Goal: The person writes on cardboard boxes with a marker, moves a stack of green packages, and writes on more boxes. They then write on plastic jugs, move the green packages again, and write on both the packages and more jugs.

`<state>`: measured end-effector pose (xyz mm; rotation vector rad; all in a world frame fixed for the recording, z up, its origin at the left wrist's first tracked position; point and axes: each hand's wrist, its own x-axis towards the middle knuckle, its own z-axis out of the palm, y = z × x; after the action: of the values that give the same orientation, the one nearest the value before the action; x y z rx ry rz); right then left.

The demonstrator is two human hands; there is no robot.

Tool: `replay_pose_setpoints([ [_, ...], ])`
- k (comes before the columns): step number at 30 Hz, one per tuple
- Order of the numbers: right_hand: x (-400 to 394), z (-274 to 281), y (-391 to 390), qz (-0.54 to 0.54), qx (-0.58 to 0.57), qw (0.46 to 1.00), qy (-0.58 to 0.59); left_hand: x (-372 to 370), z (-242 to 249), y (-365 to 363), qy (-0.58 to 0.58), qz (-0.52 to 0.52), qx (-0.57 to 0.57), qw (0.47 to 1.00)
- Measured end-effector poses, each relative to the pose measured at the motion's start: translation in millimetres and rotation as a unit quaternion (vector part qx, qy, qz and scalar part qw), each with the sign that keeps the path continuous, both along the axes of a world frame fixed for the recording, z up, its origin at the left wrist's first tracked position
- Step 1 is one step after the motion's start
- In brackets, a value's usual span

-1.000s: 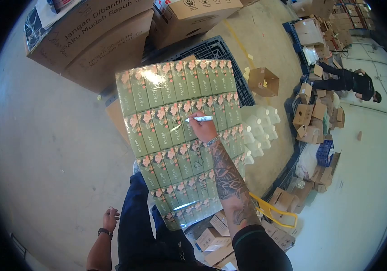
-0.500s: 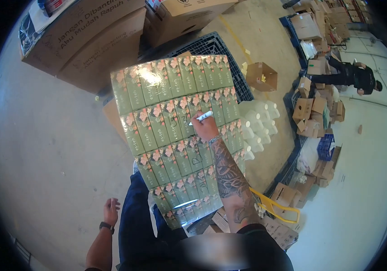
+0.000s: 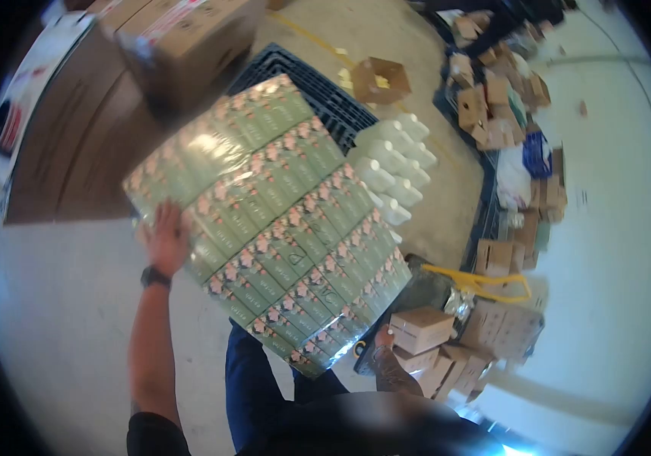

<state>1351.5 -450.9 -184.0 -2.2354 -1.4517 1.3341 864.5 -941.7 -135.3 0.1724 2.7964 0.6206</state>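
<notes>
There are two hands (image 3: 167, 237), one wristwatch (image 3: 156, 277), one wrapped green stack (image 3: 272, 216), one blue crate (image 3: 537, 156) and one yellow handle (image 3: 489, 286).

Bright in here: light flares white on the wrapped stack (image 3: 264, 228), in the row nearest the pallet's (image 3: 276, 62) edge, with a thinner streak at the opposite end. The big carton (image 3: 196, 38) and left hand (image 3: 167, 237) look blurred, a pale smear veils the shirt (image 3: 287, 429), and the wall (image 3: 606, 251) bows into black corners.
</notes>
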Motion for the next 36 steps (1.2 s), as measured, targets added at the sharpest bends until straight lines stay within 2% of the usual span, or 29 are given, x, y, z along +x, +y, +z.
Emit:
replay_pose_setpoints([
  [1, 11, -12, -12, -0.032, -0.075, 0.995, 0.053, 5, -5, -7, -0.008, -0.013, -0.022, 1.000],
  [2, 13, -26, -21, -0.040, -0.081, 0.993, 0.076, 11, -9, -12, -0.016, -0.026, -0.046, 0.998],
  [4, -37, -32, -32, -0.063, 0.005, 0.997, -0.032, 23, 0, -11, -0.064, 0.003, -0.080, 0.995],
  [6, -36, -64, -18, 0.056, 0.203, 0.978, -0.014, 48, -2, -22, -0.074, 0.019, -0.099, 0.992],
  [8, -64, -50, -9, 0.160, 0.309, 0.938, 0.012, 79, -29, -55, -0.061, 0.020, -0.128, 0.990],
  [9, -78, -27, -5, 0.191, 0.309, 0.932, 0.015, 102, -44, -83, -0.048, 0.007, -0.148, 0.988],
  [10, -93, -4, 0, 0.221, 0.309, 0.925, 0.019, 119, -28, -84, -0.079, 0.023, -0.181, 0.980],
  [11, -112, 35, -10, 0.217, 0.227, 0.949, 0.042, 134, -15, -84, -0.112, 0.056, -0.194, 0.973],
  [12, -110, 38, -2, 0.264, 0.212, 0.937, 0.081, 149, -6, -90, -0.113, 0.101, -0.115, 0.982],
  [15, -106, 41, 2, 0.351, 0.238, 0.890, 0.169, 168, -38, -128, -0.031, 0.044, 0.017, 0.998],
  [16, -98, 43, 9, 0.371, 0.184, 0.897, 0.153, 170, -19, -118, -0.042, 0.100, 0.066, 0.992],
  [18, -84, 41, 25, 0.375, 0.182, 0.896, 0.155, 164, 26, -67, -0.061, 0.204, 0.171, 0.962],
  [19, -66, 43, 27, 0.373, 0.188, 0.895, 0.155, 167, 37, -58, -0.073, 0.198, 0.149, 0.966],
  [21, -16, 58, 21, 0.296, 0.169, 0.932, 0.125, 191, 52, -50, -0.094, 0.181, 0.114, 0.972],
  [23, 89, -12, 37, 0.271, 0.074, 0.930, 0.237, 233, 61, -39, -0.160, 0.189, 0.167, 0.954],
  [24, 136, -12, 37, 0.361, 0.104, 0.915, 0.149, 265, 75, -21, -0.123, 0.186, 0.246, 0.943],
  [25, 191, -6, 40, 0.346, 0.101, 0.925, 0.120, 294, 72, -14, -0.153, 0.178, 0.265, 0.935],
  [28, 338, 9, 48, 0.300, 0.079, 0.950, 0.033, 395, 74, 22, -0.232, 0.148, 0.265, 0.924],
  [30, 441, 30, 80, 0.360, 0.064, 0.920, -0.140, 458, 66, 45, -0.288, 0.135, 0.217, 0.923],
  [31, 482, 49, 92, 0.250, -0.021, 0.966, -0.063, 482, 62, 57, -0.325, 0.128, 0.177, 0.920],
  [32, 525, 74, 102, 0.135, -0.107, 0.985, 0.015, 503, 71, 76, -0.372, 0.108, 0.152, 0.909],
  [33, 564, 93, 111, 0.040, -0.103, 0.994, 0.019, 526, 76, 93, -0.418, 0.090, 0.129, 0.895],
  [34, 603, 102, 123, -0.053, -0.097, 0.994, 0.025, 539, 88, 114, -0.441, 0.039, 0.094, 0.892],
  [35, 681, 73, 146, -0.143, -0.175, 0.955, 0.190, 542, 112, 141, -0.459, -0.012, 0.059, 0.886],
  [36, 678, 110, 151, -0.127, -0.143, 0.981, 0.033, 543, 127, 161, -0.474, -0.063, 0.022, 0.878],
])
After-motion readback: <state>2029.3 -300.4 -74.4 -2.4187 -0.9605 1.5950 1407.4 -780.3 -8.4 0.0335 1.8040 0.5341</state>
